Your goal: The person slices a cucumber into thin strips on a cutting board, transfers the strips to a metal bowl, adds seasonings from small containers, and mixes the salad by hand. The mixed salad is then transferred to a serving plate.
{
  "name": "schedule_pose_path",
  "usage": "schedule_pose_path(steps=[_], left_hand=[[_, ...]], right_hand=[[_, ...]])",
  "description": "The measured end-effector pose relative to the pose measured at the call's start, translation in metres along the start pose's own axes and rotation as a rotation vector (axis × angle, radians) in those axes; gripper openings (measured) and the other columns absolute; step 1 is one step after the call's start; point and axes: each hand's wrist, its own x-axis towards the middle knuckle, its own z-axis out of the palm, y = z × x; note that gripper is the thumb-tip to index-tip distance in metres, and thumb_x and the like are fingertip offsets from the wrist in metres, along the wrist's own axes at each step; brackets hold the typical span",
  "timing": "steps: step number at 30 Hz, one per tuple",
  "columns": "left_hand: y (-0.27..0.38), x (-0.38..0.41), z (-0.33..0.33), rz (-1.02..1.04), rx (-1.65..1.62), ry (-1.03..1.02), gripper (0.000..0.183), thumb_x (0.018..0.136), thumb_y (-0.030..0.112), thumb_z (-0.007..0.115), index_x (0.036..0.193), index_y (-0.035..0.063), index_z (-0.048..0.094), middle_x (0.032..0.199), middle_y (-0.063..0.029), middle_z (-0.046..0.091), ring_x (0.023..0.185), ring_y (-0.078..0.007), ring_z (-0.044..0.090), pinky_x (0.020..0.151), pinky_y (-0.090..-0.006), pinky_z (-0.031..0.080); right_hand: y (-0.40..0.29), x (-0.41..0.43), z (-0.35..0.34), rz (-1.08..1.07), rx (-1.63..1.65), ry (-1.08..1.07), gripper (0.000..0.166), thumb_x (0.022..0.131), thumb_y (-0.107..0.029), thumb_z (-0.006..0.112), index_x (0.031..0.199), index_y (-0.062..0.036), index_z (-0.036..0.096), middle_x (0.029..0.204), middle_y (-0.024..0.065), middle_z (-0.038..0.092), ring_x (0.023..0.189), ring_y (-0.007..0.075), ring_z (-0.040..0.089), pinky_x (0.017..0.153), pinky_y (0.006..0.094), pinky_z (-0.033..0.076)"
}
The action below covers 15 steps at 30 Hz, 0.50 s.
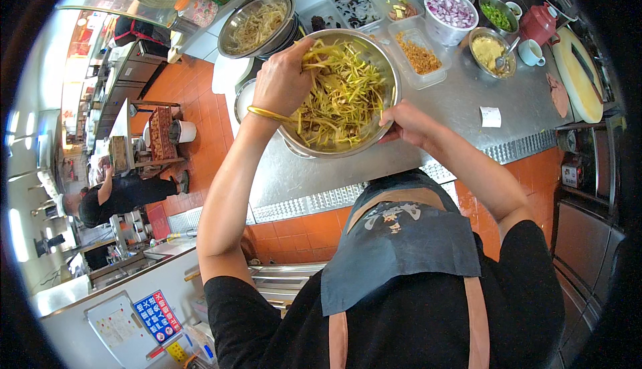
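Yellow-green shredded strips [346, 93], perhaps chives or a similar vegetable, fill a steel mixing bowl [394, 75] in front of me. The bowl is tilted towards me. My left hand [286, 75], with a gold-coloured bangle at its wrist, reaches over the bowl's left rim and grasps some strips; its fingertips are partly hidden. At the lower right rim, my right hand [404, 123] grips the bowl, thumb inside and fingers underneath. Below the bowl, part of another round metal vessel [244, 100] shows at the left.
A steel bowl of pale shreds [258, 25] stands behind left. Along the back are a tub of diced red onion [450, 10], a container of brown crumbs [419, 58] and a bowl of yellow paste [489, 53] with a spoon. A co-worker [120, 193] stands far left.
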Motion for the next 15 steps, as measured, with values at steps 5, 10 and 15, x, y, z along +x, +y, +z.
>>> schedule_pose_path(steps=[5,10,15], left_hand=[[-0.016,0.001,0.002,0.239,-0.338,-0.112,0.058,0.078,-0.001,0.067,0.133,0.0072,0.051,0.119,-0.0105,0.061,0.113,-0.0236,0.060,0.100,-0.0344,0.047],[-0.018,0.005,0.005,0.279,-0.217,-0.042,0.052,0.080,-0.003,0.064,0.130,0.0069,0.053,0.116,-0.0107,0.061,0.113,-0.0246,0.060,0.099,-0.0328,0.047],[-0.003,0.002,0.006,0.259,-0.246,0.070,0.046,0.084,-0.004,0.061,0.128,0.0087,0.055,0.110,-0.0124,0.064,0.109,-0.0261,0.062,0.094,-0.0334,0.050]], right_hand=[[0.005,0.000,-0.002,0.002,0.042,-0.028,0.038,0.076,0.000,0.056,0.113,0.0077,0.056,0.101,0.0175,0.067,0.081,0.0260,0.070,0.067,0.0394,0.062],[0.007,0.001,-0.003,-0.011,0.059,0.000,0.037,0.076,0.000,0.056,0.112,0.0079,0.056,0.101,0.0174,0.067,0.080,0.0257,0.070,0.066,0.0386,0.063],[0.010,0.004,-0.005,0.009,0.053,0.014,0.038,0.075,0.001,0.056,0.112,0.0077,0.056,0.101,0.0176,0.067,0.080,0.0266,0.070,0.066,0.0398,0.062]])
